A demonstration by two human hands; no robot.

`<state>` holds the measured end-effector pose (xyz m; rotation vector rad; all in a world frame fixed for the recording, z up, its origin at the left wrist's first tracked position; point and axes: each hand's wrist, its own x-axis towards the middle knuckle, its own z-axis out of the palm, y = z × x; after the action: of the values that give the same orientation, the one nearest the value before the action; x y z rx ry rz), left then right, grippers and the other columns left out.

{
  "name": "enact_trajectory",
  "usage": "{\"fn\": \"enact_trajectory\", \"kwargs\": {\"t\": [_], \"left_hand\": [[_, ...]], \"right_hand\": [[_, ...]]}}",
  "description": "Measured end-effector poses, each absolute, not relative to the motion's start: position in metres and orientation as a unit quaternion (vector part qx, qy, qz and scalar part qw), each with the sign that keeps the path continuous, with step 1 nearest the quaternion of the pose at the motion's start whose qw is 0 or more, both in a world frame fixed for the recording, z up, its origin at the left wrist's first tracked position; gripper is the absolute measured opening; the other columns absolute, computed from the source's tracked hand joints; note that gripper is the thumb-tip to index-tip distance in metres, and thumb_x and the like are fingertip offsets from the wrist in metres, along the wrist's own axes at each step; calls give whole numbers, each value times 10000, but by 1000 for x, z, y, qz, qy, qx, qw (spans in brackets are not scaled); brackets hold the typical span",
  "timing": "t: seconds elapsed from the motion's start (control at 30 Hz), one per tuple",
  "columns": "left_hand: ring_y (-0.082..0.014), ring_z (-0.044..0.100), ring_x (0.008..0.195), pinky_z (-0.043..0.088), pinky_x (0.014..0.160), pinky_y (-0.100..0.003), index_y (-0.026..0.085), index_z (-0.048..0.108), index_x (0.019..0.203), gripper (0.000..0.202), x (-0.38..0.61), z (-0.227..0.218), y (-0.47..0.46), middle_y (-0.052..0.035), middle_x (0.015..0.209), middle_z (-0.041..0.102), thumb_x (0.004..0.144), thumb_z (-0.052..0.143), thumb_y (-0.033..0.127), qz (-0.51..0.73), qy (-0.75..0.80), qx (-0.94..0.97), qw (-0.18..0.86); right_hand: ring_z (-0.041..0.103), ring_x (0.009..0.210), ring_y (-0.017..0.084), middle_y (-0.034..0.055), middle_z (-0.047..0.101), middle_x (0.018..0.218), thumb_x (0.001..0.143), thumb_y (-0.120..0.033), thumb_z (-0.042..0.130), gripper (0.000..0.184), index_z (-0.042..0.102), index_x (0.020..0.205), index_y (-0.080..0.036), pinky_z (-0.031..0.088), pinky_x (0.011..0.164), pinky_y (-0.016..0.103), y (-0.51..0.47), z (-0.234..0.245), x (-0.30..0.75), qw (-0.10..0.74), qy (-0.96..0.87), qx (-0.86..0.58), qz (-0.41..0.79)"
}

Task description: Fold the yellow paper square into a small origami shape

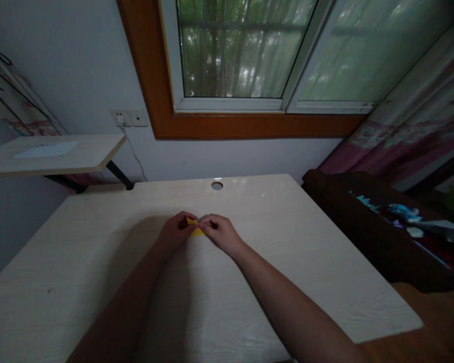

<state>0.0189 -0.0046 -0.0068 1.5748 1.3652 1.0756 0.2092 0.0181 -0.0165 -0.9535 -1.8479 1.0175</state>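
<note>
A small yellow folded paper (195,228) lies near the middle of a pale wooden table (98,262). My left hand (175,230) pinches its left side with curled fingers. My right hand (220,232) grips its right side, fingers pressed together on the paper. Both hands meet over the paper and hide most of it. Both forearms reach in from the bottom edge of the view.
A round cable hole (217,185) sits at the table's far edge. A raised side shelf (53,154) with a white sheet stands at the left. A wall socket (128,118) with a cord, a window and a dark cluttered bench (382,227) lie beyond.
</note>
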Motion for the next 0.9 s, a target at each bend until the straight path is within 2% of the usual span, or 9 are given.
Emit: {"fn": "enact_trajectory", "kwargs": {"t": [0.17, 0.37, 0.7, 0.9], "left_hand": [[-126, 562, 596, 424, 553, -212, 176, 676, 840, 272, 20, 0, -8, 17, 653, 626, 762, 658, 435, 390, 555, 629, 381], [-127, 560, 598, 420, 559, -215, 172, 683, 837, 255, 19, 0, -7, 9, 666, 639, 775, 635, 415, 374, 559, 647, 359], [-136, 571, 585, 414, 549, -220, 182, 695, 798, 196, 18, -1, -9, 8, 654, 656, 755, 640, 365, 385, 560, 649, 341], [-149, 593, 613, 444, 590, -242, 175, 694, 787, 216, 17, -2, -7, -4, 661, 663, 751, 644, 382, 401, 578, 621, 345]], "right_hand": [[544, 647, 126, 15, 652, 751, 876, -305, 607, 159, 710, 858, -186, 400, 601, 227, 17, -10, 210, 393, -755, -368, 374], [544, 650, 117, 9, 645, 757, 874, -271, 606, 131, 703, 861, -183, 400, 601, 218, 16, -9, 211, 391, -762, -358, 372], [545, 647, 131, 16, 643, 756, 872, -303, 596, 155, 708, 853, -197, 407, 607, 238, 15, -9, 211, 390, -764, -352, 374], [568, 686, 139, 22, 664, 778, 842, -277, 603, 141, 709, 848, -185, 422, 635, 239, 18, -13, 211, 398, -730, -379, 407]]}}
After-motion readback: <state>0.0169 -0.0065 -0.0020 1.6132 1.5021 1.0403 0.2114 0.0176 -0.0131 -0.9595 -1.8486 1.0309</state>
